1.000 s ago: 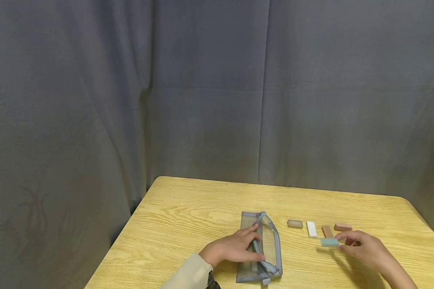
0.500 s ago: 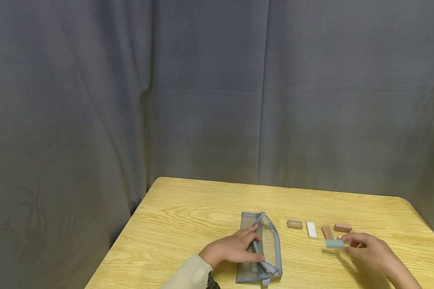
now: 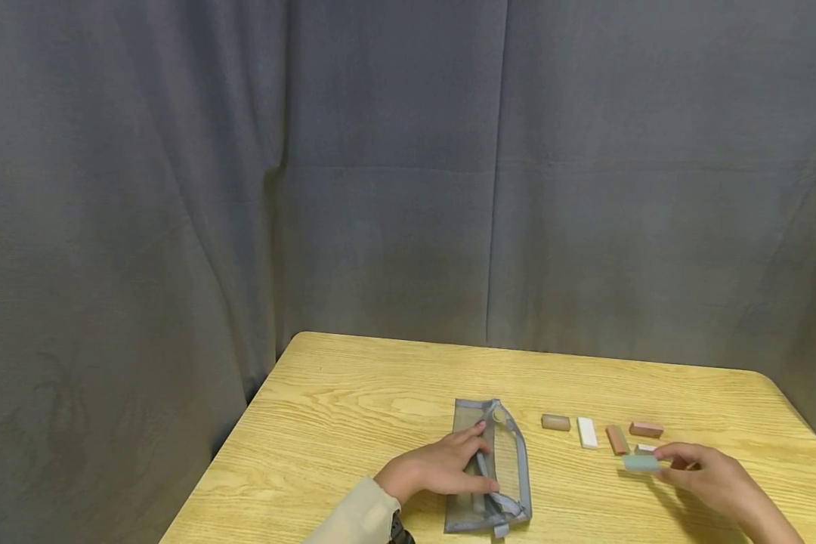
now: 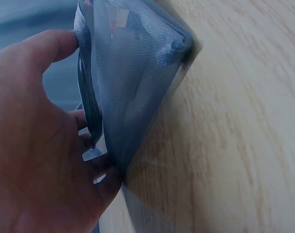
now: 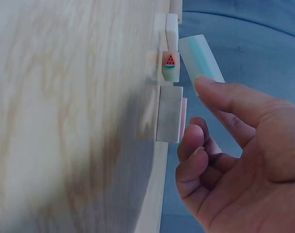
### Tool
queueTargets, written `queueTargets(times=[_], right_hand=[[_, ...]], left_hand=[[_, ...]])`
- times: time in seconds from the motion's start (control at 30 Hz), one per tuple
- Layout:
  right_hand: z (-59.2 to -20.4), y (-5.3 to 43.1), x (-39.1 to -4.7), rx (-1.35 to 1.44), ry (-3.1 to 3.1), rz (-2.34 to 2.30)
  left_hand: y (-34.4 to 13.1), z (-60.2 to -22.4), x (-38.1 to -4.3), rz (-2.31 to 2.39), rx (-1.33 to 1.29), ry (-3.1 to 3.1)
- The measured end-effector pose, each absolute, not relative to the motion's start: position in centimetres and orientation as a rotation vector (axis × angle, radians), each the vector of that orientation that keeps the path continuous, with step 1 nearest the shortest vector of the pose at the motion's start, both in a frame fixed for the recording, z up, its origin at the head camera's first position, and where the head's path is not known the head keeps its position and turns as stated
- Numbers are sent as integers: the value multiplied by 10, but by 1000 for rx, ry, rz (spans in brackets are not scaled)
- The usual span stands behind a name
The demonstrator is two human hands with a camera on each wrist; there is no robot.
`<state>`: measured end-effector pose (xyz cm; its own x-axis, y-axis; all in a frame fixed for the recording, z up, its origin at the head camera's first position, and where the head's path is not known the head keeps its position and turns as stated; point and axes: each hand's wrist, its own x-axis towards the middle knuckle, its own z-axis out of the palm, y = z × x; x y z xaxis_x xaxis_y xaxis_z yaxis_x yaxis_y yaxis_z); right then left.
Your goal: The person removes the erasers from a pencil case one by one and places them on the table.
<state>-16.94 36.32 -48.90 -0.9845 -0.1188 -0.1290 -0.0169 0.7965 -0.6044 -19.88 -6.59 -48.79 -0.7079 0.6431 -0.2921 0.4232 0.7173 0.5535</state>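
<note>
My right hand (image 3: 714, 477) pinches a pale green eraser (image 3: 641, 463) between thumb and fingers, raised over the table. In the right wrist view this eraser (image 5: 201, 57) shows a teal stripe, and my other fingers are curled beneath it. My left hand (image 3: 442, 465) rests with spread fingers on a grey mesh pencil case (image 3: 511, 462), along its unzipped mouth. The left wrist view shows my thumb against the zip edge of the mesh case (image 4: 128, 73), with the other fingers partly hidden behind it.
Several erasers lie right of the case: a brownish one (image 3: 555, 422), a white one (image 3: 587, 433), an orange and green one (image 3: 616, 440) with a watermelon print, a pink one (image 3: 646, 429) and a whitish one (image 3: 645, 449). Grey curtains (image 3: 394, 189) stand behind the wooden table (image 3: 353, 408).
My right hand has drifted right and slightly nearer with the pale green eraser, uncovering the whitish eraser behind it. My left hand and the pencil case have stayed put.
</note>
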Motion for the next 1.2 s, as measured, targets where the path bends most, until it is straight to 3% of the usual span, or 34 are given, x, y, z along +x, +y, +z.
queueTargets(times=[1.2], right_hand=[[-503, 378, -174, -94, 2751, -932]], left_hand=[[-66, -489, -201, 627, 831, 2449]])
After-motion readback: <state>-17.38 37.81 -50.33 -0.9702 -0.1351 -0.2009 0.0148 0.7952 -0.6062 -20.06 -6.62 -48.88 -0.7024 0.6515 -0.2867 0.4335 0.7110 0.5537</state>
